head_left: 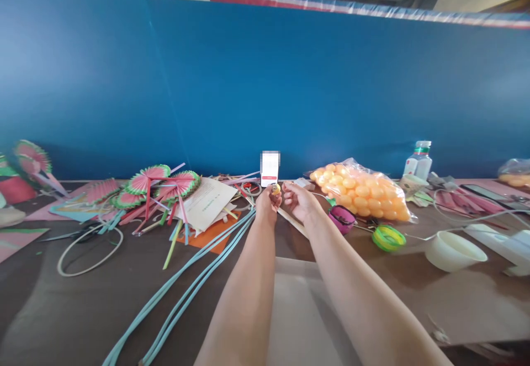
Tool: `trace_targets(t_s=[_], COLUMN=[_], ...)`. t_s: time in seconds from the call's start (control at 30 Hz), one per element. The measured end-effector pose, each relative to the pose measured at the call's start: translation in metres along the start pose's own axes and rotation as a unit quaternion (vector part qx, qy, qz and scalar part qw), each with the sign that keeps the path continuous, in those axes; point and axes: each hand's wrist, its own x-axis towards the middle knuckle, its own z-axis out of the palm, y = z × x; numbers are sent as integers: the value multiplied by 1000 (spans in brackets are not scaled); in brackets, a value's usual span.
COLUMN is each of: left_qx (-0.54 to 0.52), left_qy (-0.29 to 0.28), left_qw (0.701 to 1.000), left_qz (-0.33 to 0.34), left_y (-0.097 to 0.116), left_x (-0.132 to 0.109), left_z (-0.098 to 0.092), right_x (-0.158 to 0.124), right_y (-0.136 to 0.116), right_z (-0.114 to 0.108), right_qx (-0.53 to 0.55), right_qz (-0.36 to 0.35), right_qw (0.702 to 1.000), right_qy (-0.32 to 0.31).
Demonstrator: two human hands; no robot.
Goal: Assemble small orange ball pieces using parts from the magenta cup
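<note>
- In the head view, the left hand (268, 206) pinches a small yellow piece (276, 190) in its fingertips; the right hand (302, 201) is just beside it at 4 o'clock, its fingers bent, but whether they pinch anything I cannot tell.
- The piece is roundish and partly hidden, too small to show its long axis or which way it points.
- From it, a flat, pale phone screen (270, 166) stands near 12 o'clock.
- Pleated paper fans (147, 180) lie at 9, smooth light-blue cords (199, 255) at 8.
- A clear plastic bag of glossy orange balls (362, 192) bulges at 3.
</note>
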Motion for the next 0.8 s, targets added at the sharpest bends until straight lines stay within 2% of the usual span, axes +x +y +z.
trace_targets(t_s=[0.1, 0.23, 0.33, 0.5, 0.8], left_qx=[-2, 9, 20, 47, 81], left_qy=[-11, -11, -10, -27, -50], left_qw=[1000, 1000, 999, 998, 994], left_qz=[9, 19, 24, 41, 56], left_y=[0, -2, -3, -3, -4], left_x=[0, 0, -1, -4, -6], left_z=[0, -1, -1, -2, -4], right_x=[10, 15, 15, 14, 12], right_y=[18, 23, 21, 24, 22], right_z=[-13, -27, -27, -23, -25], right_qx=[49, 51, 52, 77, 82], right_qz=[18, -9, -17, 10, 0], right_qw=[999, 998, 998, 997, 995], right_qy=[1, 21, 19, -30, -54])
